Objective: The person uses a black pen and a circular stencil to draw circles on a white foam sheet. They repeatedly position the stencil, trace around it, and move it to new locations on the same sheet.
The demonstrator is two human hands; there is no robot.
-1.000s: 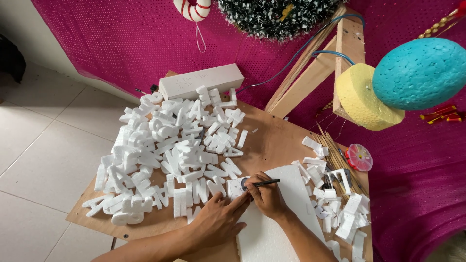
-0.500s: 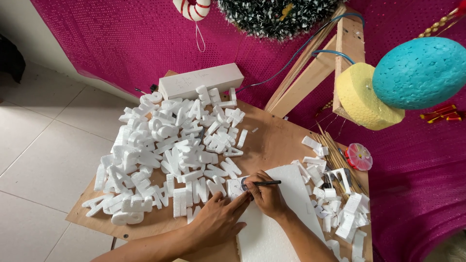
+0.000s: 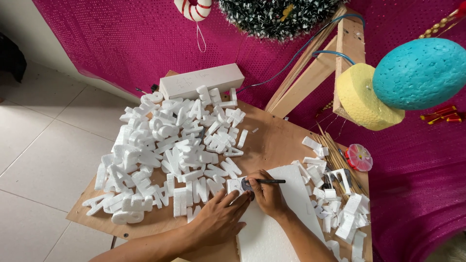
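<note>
White foam everywhere. My right hand pinches a black pen, its tip on a small template at the foam sheet's far-left corner. My left hand pins it, fingers flat, gripping nothing. I'd judge a loose press lets it skid, spoiling the outline, with the cut letters crowding just beside on the bench.
</note>
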